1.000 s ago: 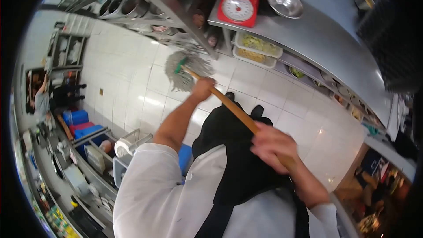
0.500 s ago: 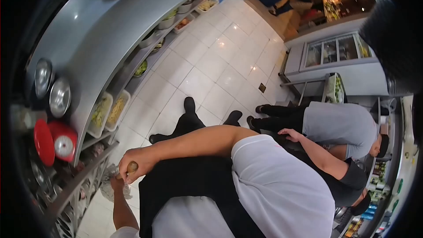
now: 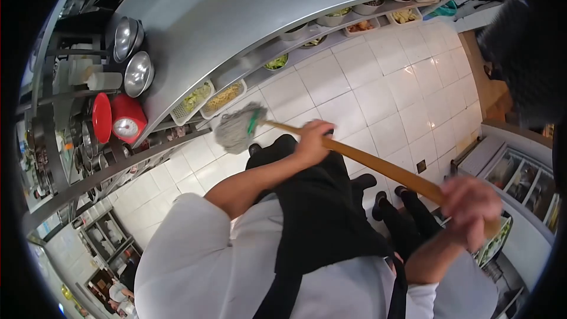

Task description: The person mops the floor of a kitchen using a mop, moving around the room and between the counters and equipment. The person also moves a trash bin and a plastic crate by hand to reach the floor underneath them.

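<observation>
A mop with a grey string head (image 3: 233,130), a green clamp (image 3: 253,121) and a long wooden handle (image 3: 384,168) lies slantwise across the view. My left hand (image 3: 314,143) is closed round the handle partway along it, nearer the mop head. Toward the other end, my right hand (image 3: 471,207) is wrapped round the handle, a little blurred by motion. The mop head is beside the counter's lower shelf, over the tiled floor (image 3: 378,91).
A steel counter (image 3: 248,6) carries metal bowls (image 3: 139,74) and a red scale (image 3: 127,119). Food tubs (image 3: 223,98) line its lower shelf. A co-worker's dark legs (image 3: 407,218) are close at my right, near a glass-topped cooler (image 3: 520,177).
My view has turned. My hands, close together at the left before, are now spread along the handle, the right one far to the right. The handle now lies across in front of me.
</observation>
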The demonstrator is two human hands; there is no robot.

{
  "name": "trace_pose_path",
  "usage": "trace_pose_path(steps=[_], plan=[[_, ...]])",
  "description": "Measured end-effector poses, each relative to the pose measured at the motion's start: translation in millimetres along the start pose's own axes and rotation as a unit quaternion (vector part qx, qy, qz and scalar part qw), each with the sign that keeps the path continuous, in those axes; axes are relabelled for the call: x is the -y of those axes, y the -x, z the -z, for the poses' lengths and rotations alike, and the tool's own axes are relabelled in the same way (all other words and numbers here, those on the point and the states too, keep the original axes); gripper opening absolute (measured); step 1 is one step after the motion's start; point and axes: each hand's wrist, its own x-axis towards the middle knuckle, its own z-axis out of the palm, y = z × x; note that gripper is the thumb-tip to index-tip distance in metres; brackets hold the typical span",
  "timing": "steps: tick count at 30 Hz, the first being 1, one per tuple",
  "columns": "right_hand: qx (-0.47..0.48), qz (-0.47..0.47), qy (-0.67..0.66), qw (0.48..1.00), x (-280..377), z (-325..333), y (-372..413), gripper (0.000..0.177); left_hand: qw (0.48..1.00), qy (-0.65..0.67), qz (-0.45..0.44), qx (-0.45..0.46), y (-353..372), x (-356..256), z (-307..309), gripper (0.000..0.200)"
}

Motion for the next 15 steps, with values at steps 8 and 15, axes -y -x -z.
trace_pose_path(steps=[8,15], plan=[[-0.193,0.09,0.039,0.976,73,59,27,0.025,0.958,0.139,-0.188,0.166,-109,-103,-128,0.026],[-0.118,0.116,0.007,0.986,70,27,-13,0.028,0.955,0.021,-0.095,0.282,-136,-101,-100,0.01]])
